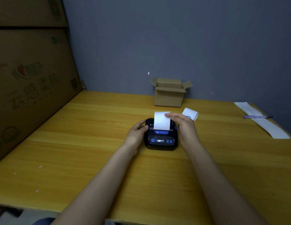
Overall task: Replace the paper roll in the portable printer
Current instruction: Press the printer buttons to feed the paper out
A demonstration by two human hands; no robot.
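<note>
Right grip on smooth white paper strip above boxy black printer.

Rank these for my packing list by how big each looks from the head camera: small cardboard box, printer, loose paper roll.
1. Small cardboard box, though it sits farthest away.
2. Printer, nearly as large but nearer, so unsure.
3. Loose paper roll, clearly smallest.

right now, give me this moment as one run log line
printer: on table, lid shut, display lit | paper strip: sticking up from slot | right hand: fingers on strip's top corner | left hand: bracing printer | spare roll: behind right hand
</note>
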